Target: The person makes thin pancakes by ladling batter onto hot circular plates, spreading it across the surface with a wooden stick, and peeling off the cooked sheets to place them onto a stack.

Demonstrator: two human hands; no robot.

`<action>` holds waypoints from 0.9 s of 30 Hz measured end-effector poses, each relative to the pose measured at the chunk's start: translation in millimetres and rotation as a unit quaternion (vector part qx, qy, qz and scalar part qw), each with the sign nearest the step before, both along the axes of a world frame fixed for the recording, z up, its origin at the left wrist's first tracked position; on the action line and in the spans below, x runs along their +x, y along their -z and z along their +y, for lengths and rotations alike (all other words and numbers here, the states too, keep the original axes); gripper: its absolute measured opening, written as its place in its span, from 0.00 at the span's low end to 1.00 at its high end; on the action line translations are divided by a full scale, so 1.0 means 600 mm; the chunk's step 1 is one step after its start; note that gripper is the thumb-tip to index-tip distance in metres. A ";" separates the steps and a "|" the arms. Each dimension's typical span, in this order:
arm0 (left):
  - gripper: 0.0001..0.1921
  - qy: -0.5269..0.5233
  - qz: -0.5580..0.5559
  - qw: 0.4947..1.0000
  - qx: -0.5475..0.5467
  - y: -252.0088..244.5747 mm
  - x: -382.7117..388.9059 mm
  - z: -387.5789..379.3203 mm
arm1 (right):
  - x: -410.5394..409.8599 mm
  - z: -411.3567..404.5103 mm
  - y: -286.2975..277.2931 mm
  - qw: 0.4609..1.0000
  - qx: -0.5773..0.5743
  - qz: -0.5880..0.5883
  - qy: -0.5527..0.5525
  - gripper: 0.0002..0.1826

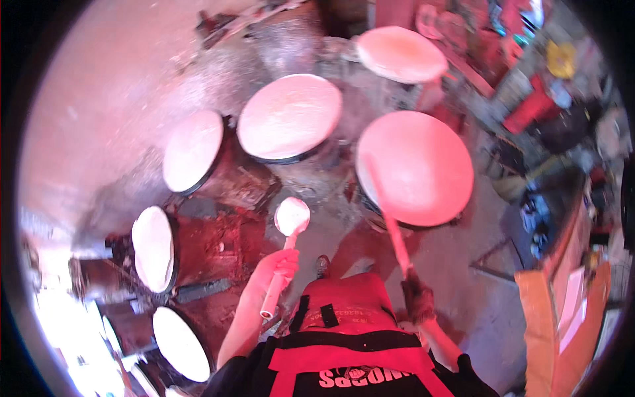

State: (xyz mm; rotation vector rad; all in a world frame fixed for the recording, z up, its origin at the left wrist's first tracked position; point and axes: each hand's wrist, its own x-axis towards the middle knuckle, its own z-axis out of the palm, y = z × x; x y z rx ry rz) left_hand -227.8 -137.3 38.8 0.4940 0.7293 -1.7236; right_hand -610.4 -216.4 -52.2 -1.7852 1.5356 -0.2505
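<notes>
My bare left hand [284, 263] is closed around the tubular handle of a ladle [291, 217]. The ladle's round bowl looks bright and pale; glare hides what is in it. In a dark glove, my right hand [417, 300] grips a long stick-like tool [395, 235]. Its far end lies over the left part of a large round griddle-like top [426, 166], whose surface is pale and smooth; whether they touch is unclear. Ahead stands a second pale round top [290, 116] with a dark rim. Another [193, 151] is left of that one.
More pale round tops stand at left [153, 248], lower left [181, 343] and far back [402, 53]. Rough brown block-like bases [213, 243] support the left ones. A triangular frame [498, 260] lies on the floor at right, near orange-brown cardboard [538, 317] and clutter.
</notes>
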 end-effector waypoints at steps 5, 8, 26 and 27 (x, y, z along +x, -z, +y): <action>0.04 -0.166 0.033 0.985 -0.020 -0.002 0.093 0.110 | 0.162 -0.049 0.005 0.964 -0.123 -0.042 -0.234 0.27; 0.05 -0.215 -0.018 0.976 -0.012 0.010 0.175 0.172 | 0.356 -0.124 -0.019 0.938 -0.103 -0.212 -0.253 0.26; 0.12 -0.338 -0.310 0.875 0.156 -0.027 0.809 0.469 | 1.740 -0.458 0.123 0.700 -0.253 0.008 -0.667 0.09; 0.12 -0.336 -0.304 0.879 0.151 -0.026 0.829 0.476 | 1.768 -0.467 0.145 0.769 -0.205 0.054 -0.603 0.09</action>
